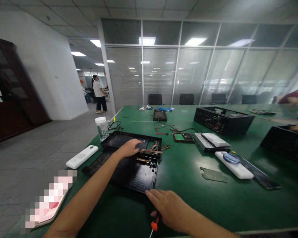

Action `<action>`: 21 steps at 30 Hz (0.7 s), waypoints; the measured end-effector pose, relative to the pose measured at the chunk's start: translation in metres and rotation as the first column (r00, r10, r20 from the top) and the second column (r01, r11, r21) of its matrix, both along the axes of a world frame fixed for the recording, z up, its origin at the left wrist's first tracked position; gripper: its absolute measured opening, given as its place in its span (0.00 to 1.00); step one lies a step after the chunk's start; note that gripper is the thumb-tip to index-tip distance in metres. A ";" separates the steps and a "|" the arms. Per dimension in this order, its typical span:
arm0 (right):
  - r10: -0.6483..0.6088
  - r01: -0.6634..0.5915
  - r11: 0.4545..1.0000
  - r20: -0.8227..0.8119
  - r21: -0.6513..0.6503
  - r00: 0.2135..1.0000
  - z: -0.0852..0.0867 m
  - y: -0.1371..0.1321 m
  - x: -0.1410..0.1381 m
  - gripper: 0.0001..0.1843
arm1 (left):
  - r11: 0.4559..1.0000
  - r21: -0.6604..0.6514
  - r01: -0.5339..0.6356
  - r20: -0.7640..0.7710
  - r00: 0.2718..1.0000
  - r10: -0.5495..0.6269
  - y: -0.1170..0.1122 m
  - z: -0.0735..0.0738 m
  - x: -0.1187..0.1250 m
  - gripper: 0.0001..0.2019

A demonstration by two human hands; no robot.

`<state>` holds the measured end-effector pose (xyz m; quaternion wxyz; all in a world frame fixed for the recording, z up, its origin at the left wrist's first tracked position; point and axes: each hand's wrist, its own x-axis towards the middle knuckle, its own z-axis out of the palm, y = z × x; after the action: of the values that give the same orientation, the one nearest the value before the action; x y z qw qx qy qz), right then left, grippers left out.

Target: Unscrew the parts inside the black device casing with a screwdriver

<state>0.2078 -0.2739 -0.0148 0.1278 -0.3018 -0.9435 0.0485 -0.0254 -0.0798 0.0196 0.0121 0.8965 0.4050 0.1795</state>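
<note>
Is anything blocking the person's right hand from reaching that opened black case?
Nothing visible does: the right hand, with a screwdriver in its grasp, is right at the near edge of the opened black case.

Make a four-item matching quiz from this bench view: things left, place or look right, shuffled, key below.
1. Screwdriver
2. Bottle
3. Left hand
4. Dark thin sheet

A. At the open black case
B. Flat on the green table
C. Held in the right hand
D. Clear, white lid

Pairs: 1-C, 2-D, 3-A, 4-B
</note>
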 end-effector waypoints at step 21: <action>-0.417 0.411 0.909 -0.197 -0.074 0.887 -0.018 0.078 0.031 0.08 | 0.968 0.052 0.245 -0.424 0.883 -0.201 -0.099 0.084 0.021 0.04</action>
<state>0.2385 -0.1961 -0.0330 0.2290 -0.4910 -0.8379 0.0656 -0.0044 -0.1788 0.1036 -0.1004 0.9540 0.2824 0.0034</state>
